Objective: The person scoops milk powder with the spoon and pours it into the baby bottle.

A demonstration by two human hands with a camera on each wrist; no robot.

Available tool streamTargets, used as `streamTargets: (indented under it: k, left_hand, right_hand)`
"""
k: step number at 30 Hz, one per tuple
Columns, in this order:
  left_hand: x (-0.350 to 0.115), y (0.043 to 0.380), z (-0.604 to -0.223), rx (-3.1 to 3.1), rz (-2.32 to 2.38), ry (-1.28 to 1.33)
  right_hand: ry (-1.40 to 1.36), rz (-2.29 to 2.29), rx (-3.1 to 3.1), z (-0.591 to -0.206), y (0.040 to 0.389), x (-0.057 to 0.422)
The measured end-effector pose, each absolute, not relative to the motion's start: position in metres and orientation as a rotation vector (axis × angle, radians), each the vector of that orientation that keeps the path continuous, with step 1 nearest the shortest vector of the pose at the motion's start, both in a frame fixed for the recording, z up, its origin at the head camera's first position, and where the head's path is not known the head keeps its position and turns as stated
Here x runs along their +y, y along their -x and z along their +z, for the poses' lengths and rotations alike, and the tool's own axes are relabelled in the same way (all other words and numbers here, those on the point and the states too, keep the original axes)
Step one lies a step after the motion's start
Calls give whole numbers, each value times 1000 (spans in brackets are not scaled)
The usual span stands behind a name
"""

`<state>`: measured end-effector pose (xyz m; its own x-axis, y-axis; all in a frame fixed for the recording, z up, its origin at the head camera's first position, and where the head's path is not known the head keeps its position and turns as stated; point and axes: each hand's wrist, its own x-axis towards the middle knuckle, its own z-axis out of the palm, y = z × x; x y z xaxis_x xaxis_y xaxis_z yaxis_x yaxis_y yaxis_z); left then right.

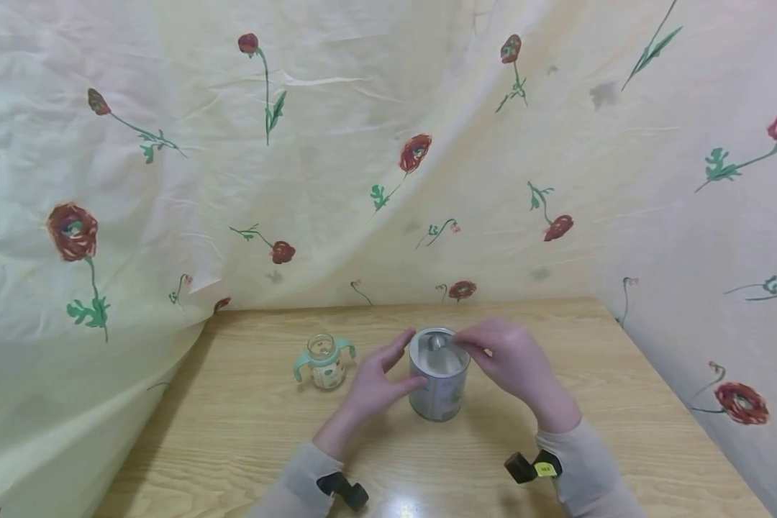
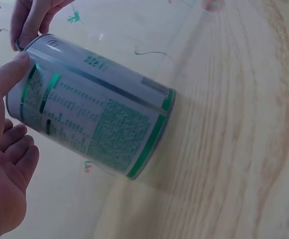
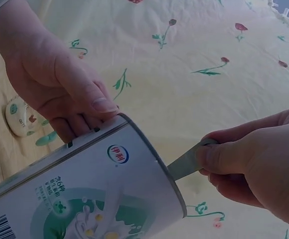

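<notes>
A milk powder can (image 1: pixel 439 397) stands upright on the table with its top off and pale powder inside. From the left, my left hand (image 1: pixel 377 383) holds it near the rim, thumb at the front and fingers round the far side. My right hand (image 1: pixel 510 354) pinches the flat grey handle of a scoop (image 3: pixel 185 163) between thumb and fingers at the rim, as the right wrist view shows. The scoop's bowl is inside the can, near the far wall in the head view. The can's printed label (image 2: pixel 97 107) faces the left wrist camera.
A small baby bottle with mint green handles (image 1: pixel 327 370) stands to the left of the can, its top uncovered. Beneath everything is a wooden table (image 1: pixel 246 432). A cream cloth with red flowers (image 1: pixel 337 158) hangs behind and along the sides.
</notes>
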<state>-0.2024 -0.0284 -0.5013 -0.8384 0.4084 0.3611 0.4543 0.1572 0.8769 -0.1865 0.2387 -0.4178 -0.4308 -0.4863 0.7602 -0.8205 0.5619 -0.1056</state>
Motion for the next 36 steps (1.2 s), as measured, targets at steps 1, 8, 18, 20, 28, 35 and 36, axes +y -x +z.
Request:
streamTargets:
  k: [1,8,18,20,28,35,36]
  left_hand:
    - [-27,203,-503,-2355,-1824,883]
    - [-21,203,-508,-2352,-1877,855]
    - [-17,202,-509,-2360,-1932,785]
    - [-17,202,-509,-2364,-1923,785]
    - [-15,203,-508,-2362,-1902,782]
    - [-15,204,-507,-2343,-1902,784]
    - [-15,204,-508,-2341,-1899,787]
  right_hand:
    - [-1054,598,-2101,-418,187,238]
    - [-1133,477,-2072,-421,189,234]
    - [-1147,328,-2136,-428,188,228]
    - [-1140,316,-2158,-428,187,227]
    - [-1124,363,-2240,-427,183,224]
    - [-1056,421,-2347,-427,185,223]
    - [-1038,434,-2369,-426,186,223]
